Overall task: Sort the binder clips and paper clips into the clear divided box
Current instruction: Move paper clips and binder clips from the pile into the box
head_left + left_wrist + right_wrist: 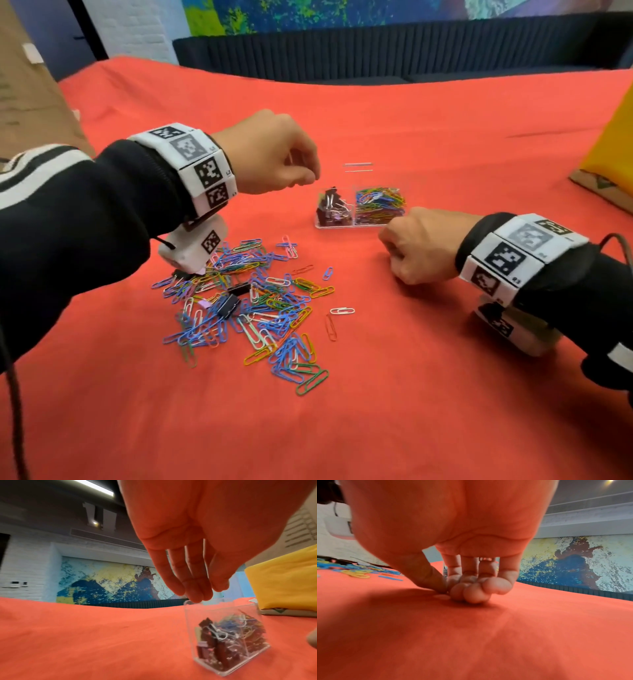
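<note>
Loose paper clips (253, 301) and black binder clips (228, 305) lie lower left of centre; my left hand (270, 154), fingers (192, 582) relaxed and empty above the clear divided box (359, 207), should return for binder clips, while my right hand (416, 245) rests curled, holding nothing visible.

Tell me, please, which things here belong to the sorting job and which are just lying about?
Job:
box
binder clips
paper clips
left hand
right hand

Lying about:
yellow bag
cardboard
red cloth
</note>
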{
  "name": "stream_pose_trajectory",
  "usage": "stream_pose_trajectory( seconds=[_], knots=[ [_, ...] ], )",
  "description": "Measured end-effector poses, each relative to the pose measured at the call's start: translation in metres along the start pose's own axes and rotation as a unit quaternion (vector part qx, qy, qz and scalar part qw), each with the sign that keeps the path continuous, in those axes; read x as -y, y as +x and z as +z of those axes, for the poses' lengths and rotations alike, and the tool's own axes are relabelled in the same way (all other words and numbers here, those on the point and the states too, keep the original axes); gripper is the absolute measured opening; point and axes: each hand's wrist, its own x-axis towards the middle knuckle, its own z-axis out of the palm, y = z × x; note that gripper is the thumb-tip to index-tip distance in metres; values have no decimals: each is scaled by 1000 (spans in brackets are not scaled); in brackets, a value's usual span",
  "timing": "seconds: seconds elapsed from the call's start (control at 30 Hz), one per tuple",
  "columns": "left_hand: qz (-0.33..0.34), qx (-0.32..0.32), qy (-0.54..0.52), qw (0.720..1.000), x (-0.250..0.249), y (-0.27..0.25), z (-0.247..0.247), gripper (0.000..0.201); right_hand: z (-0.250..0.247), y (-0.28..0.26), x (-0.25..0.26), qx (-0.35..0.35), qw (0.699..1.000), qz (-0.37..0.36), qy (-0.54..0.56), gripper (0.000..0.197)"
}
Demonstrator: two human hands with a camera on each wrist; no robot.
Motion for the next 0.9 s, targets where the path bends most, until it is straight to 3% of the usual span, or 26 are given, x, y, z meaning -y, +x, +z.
stream_pose_trajectory(
  seconds=[0.1, 0.23, 0.43, 0.73, 0.8, 0.9],
  knots=[
    [-45, 3, -9, 999, 28, -35, -4, 7, -1, -2, -2, 5, 1000, -2, 3, 5],
    [-148, 35, 3, 988, 78, -88, 3, 5, -10, -6, 1, 0, 1000, -13, 28, 12],
    [-240, 75, 86, 964, 113, -121, 25, 15, -35, 15, 48, -31, 994, -76, 72, 3],
    [-212, 103, 89, 968, 138, -111, 48, 10, -44, 82, 124, -5, 985, -161, 61, 63],
    [-202, 101, 100, 969, 138, -111, 49, 10, -44, 88, 132, 13, 982, -179, 60, 68],
    [-192, 101, 117, 969, 141, -109, 52, 14, -44, 92, 131, -3, 981, -185, 54, 58]
  ],
)
